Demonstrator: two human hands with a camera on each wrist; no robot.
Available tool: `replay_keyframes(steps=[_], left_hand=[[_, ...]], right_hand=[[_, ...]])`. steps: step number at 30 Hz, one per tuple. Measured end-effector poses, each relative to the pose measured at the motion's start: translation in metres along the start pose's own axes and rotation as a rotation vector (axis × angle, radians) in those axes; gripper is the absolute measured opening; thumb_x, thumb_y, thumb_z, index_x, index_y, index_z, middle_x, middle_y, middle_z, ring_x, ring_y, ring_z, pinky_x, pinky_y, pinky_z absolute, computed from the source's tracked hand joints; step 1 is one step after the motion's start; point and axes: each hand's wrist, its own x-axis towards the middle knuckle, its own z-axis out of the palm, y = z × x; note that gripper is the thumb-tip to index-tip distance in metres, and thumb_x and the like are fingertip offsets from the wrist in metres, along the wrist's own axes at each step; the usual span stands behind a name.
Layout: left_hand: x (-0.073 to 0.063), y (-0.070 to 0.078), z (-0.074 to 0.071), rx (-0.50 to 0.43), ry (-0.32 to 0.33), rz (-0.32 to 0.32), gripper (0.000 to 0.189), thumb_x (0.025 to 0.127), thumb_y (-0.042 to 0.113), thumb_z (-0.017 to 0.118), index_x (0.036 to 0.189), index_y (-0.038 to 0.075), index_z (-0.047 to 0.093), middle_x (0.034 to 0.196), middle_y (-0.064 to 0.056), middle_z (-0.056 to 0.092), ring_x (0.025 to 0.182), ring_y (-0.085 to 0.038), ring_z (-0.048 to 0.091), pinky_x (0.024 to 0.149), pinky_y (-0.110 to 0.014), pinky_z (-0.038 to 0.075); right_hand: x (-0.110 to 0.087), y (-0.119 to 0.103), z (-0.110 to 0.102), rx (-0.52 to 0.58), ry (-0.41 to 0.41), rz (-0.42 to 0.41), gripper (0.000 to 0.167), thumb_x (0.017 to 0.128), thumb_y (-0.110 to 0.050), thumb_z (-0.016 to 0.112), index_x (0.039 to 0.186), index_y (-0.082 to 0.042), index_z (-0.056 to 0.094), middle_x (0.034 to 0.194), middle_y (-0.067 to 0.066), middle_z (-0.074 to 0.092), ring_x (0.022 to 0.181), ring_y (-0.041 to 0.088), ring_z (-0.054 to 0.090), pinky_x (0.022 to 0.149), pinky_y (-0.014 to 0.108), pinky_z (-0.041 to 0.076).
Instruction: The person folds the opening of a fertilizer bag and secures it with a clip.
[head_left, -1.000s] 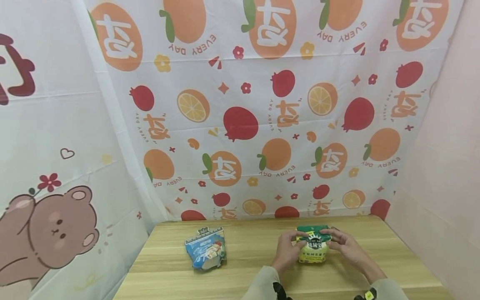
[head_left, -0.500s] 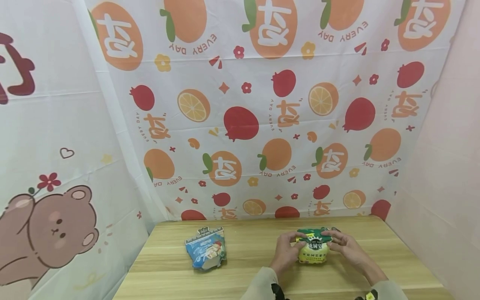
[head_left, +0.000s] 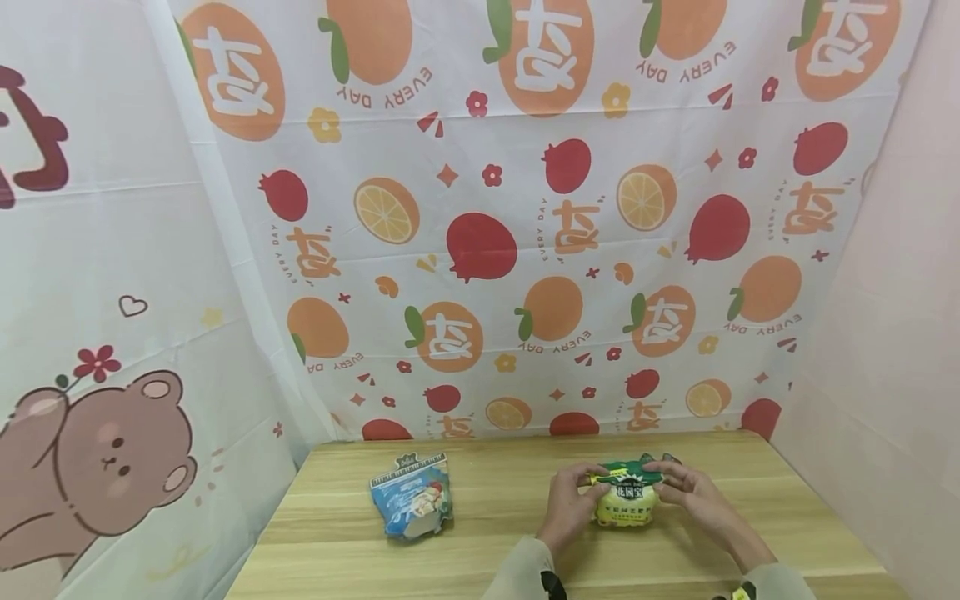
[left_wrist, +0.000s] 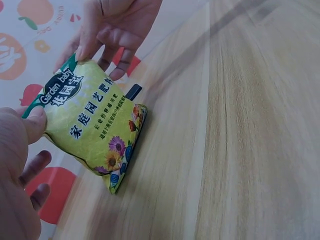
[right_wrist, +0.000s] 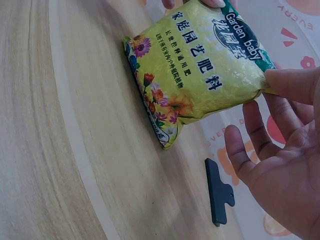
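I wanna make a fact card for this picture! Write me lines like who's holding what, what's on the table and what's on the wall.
Bag: yellow and green bag, "Garden baby" printed on it
Left hand: left hand pinches the bag's top, left side
Right hand: right hand pinches the bag's top, right side
Other packet: blue packet, left of the hands, untouched
Clip: black clip, beyond the bag
Table: wooden table
Back wall: fruit-print cloth

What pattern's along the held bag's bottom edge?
Colourful flowers on the bag, clearest in right wrist view.
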Motion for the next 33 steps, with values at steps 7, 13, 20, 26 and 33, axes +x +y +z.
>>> replay_keyframes(steps=[7, 13, 20, 26, 33], left_hand=[[-0.0010, -0.0005, 0.0004, -0.010, 0.010, -0.011, 0.013, 0.090, 0.014, 0.075, 0.101, 0.021, 0.077, 0.123, 0.000, 0.074, 0.107, -0.016, 0.071, 0.092, -0.031, 0.058], [-0.0030, 0.0009, 0.0001, -0.010, 0.005, 0.000, 0.013, 0.090, 0.013, 0.075, 0.101, 0.019, 0.078, 0.116, -0.001, 0.076, 0.106, -0.014, 0.072, 0.093, -0.032, 0.058], [-0.0040, 0.0019, 0.0000, 0.041, 0.018, 0.012, 0.012, 0.090, 0.016, 0.076, 0.100, 0.022, 0.079, 0.112, 0.004, 0.077, 0.100, -0.007, 0.070, 0.092, -0.038, 0.053], [-0.0046, 0.0016, -0.0004, 0.030, 0.013, 0.010, 0.013, 0.090, 0.015, 0.076, 0.101, 0.019, 0.079, 0.108, 0.003, 0.077, 0.091, 0.000, 0.065, 0.074, -0.019, 0.050], [-0.0051, 0.0010, -0.0006, 0.027, 0.010, 0.015, 0.013, 0.091, 0.015, 0.075, 0.103, 0.019, 0.079, 0.107, 0.001, 0.078, 0.090, 0.001, 0.065, 0.069, -0.016, 0.052]], right_hand=[[-0.0017, 0.0008, 0.0004, -0.005, -0.009, -0.005, 0.053, 0.102, -0.026, 0.061, 0.145, 0.001, 0.047, 0.157, 0.034, 0.034, 0.124, 0.019, 0.060, 0.109, 0.061, 0.045], [-0.0040, 0.0017, 0.0015, -0.024, -0.002, 0.011, 0.051, 0.102, -0.029, 0.060, 0.144, -0.003, 0.050, 0.159, 0.033, 0.033, 0.131, 0.031, 0.057, 0.110, 0.060, 0.045], [-0.0061, 0.0007, 0.0035, -0.024, 0.007, 0.016, 0.050, 0.101, -0.030, 0.061, 0.143, -0.004, 0.051, 0.158, 0.031, 0.036, 0.126, 0.020, 0.060, 0.109, 0.058, 0.046], [-0.0060, 0.0027, 0.0041, -0.012, 0.007, 0.023, 0.050, 0.101, -0.030, 0.061, 0.143, -0.004, 0.051, 0.159, 0.030, 0.035, 0.121, 0.008, 0.060, 0.109, 0.055, 0.047], [-0.0056, 0.0052, 0.0041, 0.022, 0.009, 0.027, 0.053, 0.101, -0.031, 0.061, 0.145, -0.004, 0.049, 0.160, 0.030, 0.031, 0.129, 0.022, 0.058, 0.110, 0.054, 0.047]])
